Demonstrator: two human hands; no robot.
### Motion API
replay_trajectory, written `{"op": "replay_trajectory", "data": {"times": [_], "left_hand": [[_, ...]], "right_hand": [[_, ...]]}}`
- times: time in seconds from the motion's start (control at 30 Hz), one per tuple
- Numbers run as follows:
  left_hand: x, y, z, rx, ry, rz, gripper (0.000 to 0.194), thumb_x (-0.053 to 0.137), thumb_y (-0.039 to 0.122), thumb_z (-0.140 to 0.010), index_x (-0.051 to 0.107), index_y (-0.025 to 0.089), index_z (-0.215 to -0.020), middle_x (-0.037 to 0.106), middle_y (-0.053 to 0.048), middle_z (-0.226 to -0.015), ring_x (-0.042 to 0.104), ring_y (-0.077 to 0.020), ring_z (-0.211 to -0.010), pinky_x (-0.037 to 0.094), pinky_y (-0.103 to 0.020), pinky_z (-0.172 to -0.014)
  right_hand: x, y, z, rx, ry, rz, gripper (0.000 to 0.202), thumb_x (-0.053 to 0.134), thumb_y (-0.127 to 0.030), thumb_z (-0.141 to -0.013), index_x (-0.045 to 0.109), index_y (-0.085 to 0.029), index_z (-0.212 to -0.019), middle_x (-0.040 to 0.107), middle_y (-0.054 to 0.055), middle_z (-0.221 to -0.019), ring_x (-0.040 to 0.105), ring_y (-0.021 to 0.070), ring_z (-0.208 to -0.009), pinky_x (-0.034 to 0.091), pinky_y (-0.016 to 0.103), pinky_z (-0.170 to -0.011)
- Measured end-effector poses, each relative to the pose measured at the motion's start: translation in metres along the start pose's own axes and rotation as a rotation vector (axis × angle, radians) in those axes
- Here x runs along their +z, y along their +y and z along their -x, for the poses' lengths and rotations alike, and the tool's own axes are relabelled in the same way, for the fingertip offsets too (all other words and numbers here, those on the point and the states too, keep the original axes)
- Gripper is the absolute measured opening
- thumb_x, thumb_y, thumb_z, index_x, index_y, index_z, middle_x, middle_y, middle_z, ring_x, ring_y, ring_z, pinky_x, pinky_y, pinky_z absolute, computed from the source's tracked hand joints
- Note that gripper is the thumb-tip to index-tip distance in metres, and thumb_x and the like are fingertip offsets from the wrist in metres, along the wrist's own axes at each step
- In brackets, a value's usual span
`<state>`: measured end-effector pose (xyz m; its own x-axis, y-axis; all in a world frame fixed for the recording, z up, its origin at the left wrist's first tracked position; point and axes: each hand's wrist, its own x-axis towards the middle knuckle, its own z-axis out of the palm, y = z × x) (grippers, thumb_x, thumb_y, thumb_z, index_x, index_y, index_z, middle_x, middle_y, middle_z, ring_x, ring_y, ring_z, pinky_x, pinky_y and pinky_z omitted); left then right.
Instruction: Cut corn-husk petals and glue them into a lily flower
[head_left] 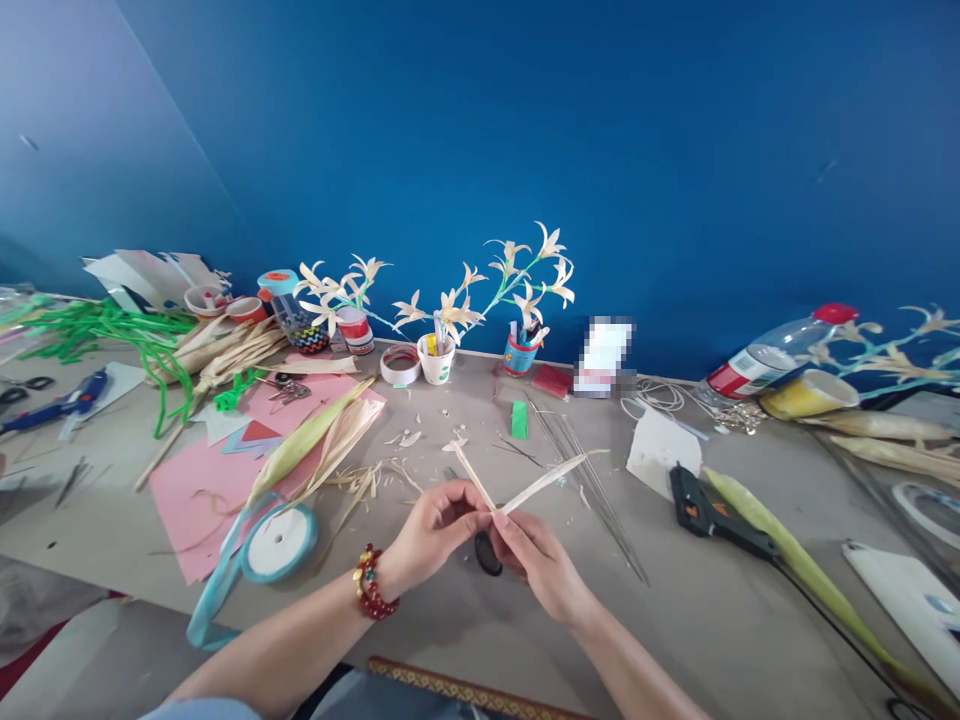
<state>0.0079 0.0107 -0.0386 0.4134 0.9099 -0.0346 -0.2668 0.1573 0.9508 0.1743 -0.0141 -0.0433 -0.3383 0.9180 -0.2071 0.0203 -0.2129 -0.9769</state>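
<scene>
Bare forearms (277, 635) up close, fingertips meeting on a folded pale strip (546, 482).
And here we are: left hand (444, 522) and right hand (541, 566) both pinch the strip at its fold, just above the counter (450, 625), and it's a slim V, cream-coloured and husk-like, one arm narrow and straight, the other broader, lightly streaked, tapering to a wispy tip; a dark oval loop (488, 553) shows beneath the hands, thin rods (592, 488) lie to the right, a blue ribbon roll (280, 542) to the left, a black glue gun (716, 515) farther right, and pale flowers (459, 312) stand by the blue wall (480, 130).
</scene>
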Motion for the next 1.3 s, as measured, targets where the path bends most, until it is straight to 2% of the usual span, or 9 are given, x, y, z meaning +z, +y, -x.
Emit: {"op": "replay_trajectory", "data": {"times": [0.17,0.37,0.57,0.77,1.07,1.3], "left_hand": [[0.001,0.004,0.000,0.024,-0.041,0.078,0.023,0.074,0.033,-0.077,0.064,0.013,-0.073,0.058,0.000,-0.070,0.049,-0.0081,-0.061,0.038,-0.020,-0.059],[-0.002,0.005,0.003,-0.005,-0.098,0.143,0.024,0.076,0.034,-0.075,0.064,0.013,-0.073,0.057,-0.001,-0.071,0.048,-0.0087,-0.061,0.039,-0.022,-0.059],[-0.007,-0.002,0.001,-0.022,-0.101,0.159,0.026,0.077,0.035,-0.073,0.062,0.013,-0.073,0.053,0.000,-0.073,0.046,-0.0076,-0.059,0.038,-0.022,-0.058],[-0.012,-0.002,-0.001,-0.028,-0.146,0.139,0.025,0.075,0.035,-0.075,0.062,0.013,-0.073,0.055,-0.001,-0.074,0.046,-0.0081,-0.060,0.038,-0.022,-0.059],[-0.018,-0.003,-0.008,-0.027,-0.105,0.201,0.025,0.077,0.031,-0.073,0.058,0.014,-0.075,0.053,0.000,-0.072,0.047,-0.0081,-0.058,0.036,-0.023,-0.058],[-0.019,-0.004,-0.009,-0.043,-0.099,0.280,0.026,0.078,0.031,-0.071,0.058,0.015,-0.073,0.052,0.001,-0.074,0.047,-0.0072,-0.057,0.036,-0.023,-0.058]], "right_hand": [[0.002,-0.003,0.005,0.125,-0.109,-0.262,0.052,0.054,-0.065,-0.084,0.046,-0.018,-0.062,0.026,-0.009,-0.050,0.015,0.0057,-0.044,0.008,0.023,-0.041],[0.003,-0.002,0.007,0.151,-0.248,-0.468,0.050,0.059,-0.060,-0.084,0.051,-0.016,-0.061,0.026,-0.011,-0.046,0.012,0.0038,-0.040,0.007,0.021,-0.039],[0.002,-0.006,0.009,0.144,-0.300,-0.548,0.051,0.061,-0.061,-0.081,0.051,-0.017,-0.060,0.023,-0.012,-0.043,0.011,0.0040,-0.038,0.009,0.020,-0.038],[0.002,-0.008,0.012,0.136,-0.320,-0.569,0.049,0.060,-0.058,-0.084,0.050,-0.016,-0.060,0.028,-0.011,-0.044,0.012,0.0033,-0.038,0.008,0.020,-0.039],[-0.003,-0.011,0.016,0.107,-0.297,-0.562,0.050,0.061,-0.060,-0.081,0.049,-0.017,-0.058,0.026,-0.011,-0.043,0.015,0.0036,-0.038,0.010,0.020,-0.039],[-0.015,-0.008,0.019,0.086,-0.364,-0.642,0.051,0.064,-0.058,-0.079,0.047,-0.018,-0.053,0.025,-0.011,-0.039,0.019,0.0036,-0.033,0.013,0.018,-0.035]]}}
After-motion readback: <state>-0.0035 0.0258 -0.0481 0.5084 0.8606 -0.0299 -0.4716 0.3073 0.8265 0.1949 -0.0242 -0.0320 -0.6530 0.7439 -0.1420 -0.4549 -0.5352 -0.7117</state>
